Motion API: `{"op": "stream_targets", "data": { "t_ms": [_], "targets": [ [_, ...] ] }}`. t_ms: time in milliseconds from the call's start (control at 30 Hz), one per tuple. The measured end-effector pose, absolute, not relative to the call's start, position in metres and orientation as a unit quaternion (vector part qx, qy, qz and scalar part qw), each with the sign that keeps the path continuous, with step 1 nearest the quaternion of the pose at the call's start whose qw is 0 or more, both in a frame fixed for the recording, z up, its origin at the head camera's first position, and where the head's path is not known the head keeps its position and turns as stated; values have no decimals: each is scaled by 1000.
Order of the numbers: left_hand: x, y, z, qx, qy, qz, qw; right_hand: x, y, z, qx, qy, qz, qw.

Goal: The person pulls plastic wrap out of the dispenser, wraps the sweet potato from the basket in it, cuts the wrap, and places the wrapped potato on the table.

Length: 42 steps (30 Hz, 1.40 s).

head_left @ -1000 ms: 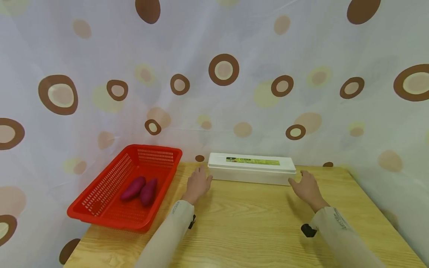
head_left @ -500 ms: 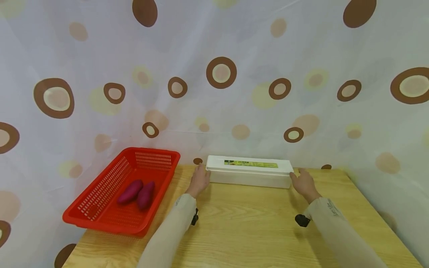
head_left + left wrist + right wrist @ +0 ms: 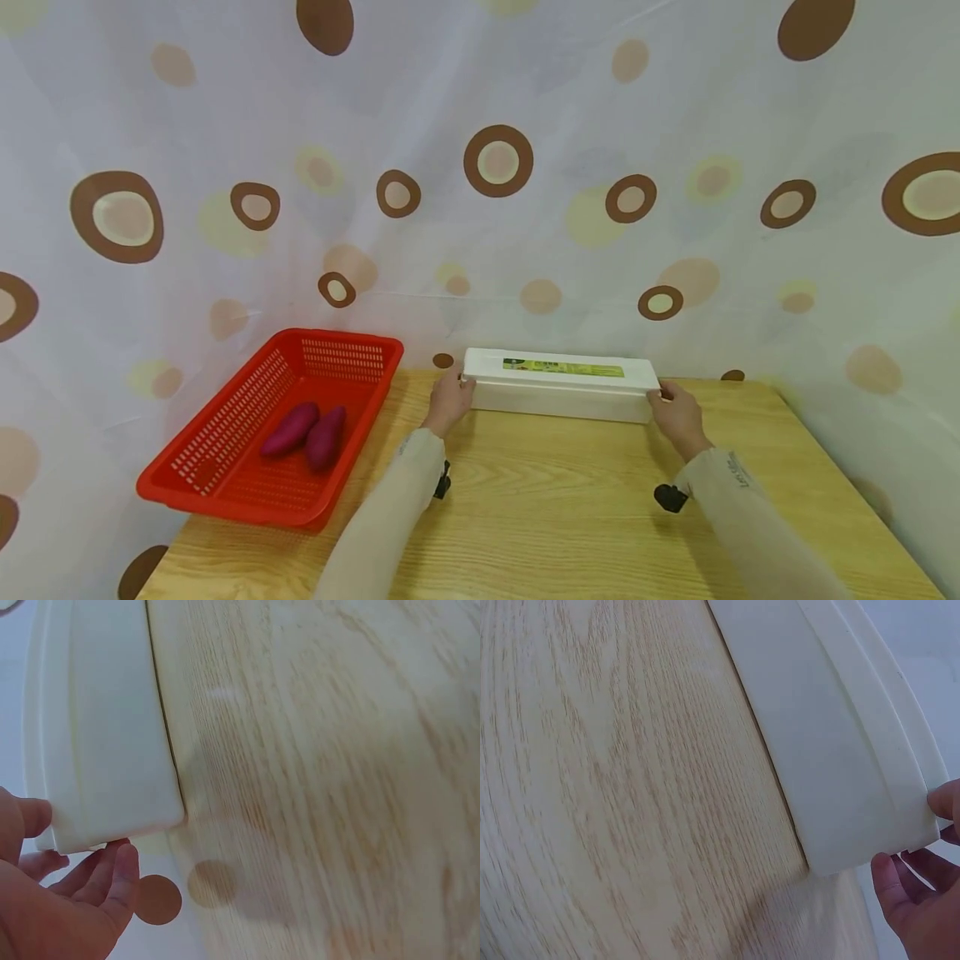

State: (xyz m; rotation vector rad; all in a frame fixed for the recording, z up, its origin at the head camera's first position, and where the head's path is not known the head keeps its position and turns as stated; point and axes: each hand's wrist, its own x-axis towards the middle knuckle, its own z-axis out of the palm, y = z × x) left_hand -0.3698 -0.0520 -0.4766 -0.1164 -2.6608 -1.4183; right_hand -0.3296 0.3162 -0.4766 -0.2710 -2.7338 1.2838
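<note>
A long white lidded box (image 3: 558,401) with a yellow-green label (image 3: 562,367) on its lid lies across the back of the wooden table (image 3: 555,533). At its left end, my left hand (image 3: 448,404) grips the lid's edge. The left wrist view shows that thumb on the lid's side, with the fingers (image 3: 124,870) bent at the box's end. My right hand (image 3: 679,419) grips the other end. Its thumb and fingertips (image 3: 885,874) pinch around the lid's rim in the right wrist view. The lid sits on the box.
A red plastic basket (image 3: 225,510) with slotted walls stands on the left, partly beyond the table's edge. Two purple sweet potatoes, one (image 3: 291,429) beside the other (image 3: 325,439), lie inside. A patterned curtain (image 3: 420,83) hangs close behind the box.
Both hands have moved in from beside the box to its two ends and taken hold there. The box and basket stay in place; the head view has shifted slightly.
</note>
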Motion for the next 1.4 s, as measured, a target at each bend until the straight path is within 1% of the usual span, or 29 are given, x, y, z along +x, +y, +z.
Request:
{"op": "stream_targets", "data": {
  "t_ms": [167, 300, 600, 733, 900, 1067, 1200, 1400],
  "targets": [
    [-372, -51, -476, -25, -886, -459, 70, -330, 315, -476, -98, -897, 426, 69],
    [-376, -51, -472, -28, -889, -449, 85, -331, 314, -471, -88, -894, 429, 91],
    [-384, -52, -458, -7, -849, -521, 93, -337, 312, -455, -107, -853, 499, 105],
    [-389, -54, -456, -21, -837, -538, 100, -343, 312, -452, -119, -838, 520, 118],
    [-395, -57, -455, -36, -825, -556, 96, -350, 313, -449, -126, -832, 523, 137],
    [-400, -59, -454, -53, -813, -572, 97, -355, 313, -446, -125, -817, 545, 140],
    [-405, -59, -455, -65, -804, -585, 85, -358, 313, -445, -111, -798, 580, 122],
    [-411, -60, -454, -88, -800, -592, 23, -360, 315, -442, -43, -790, 606, 86]
  ]
}}
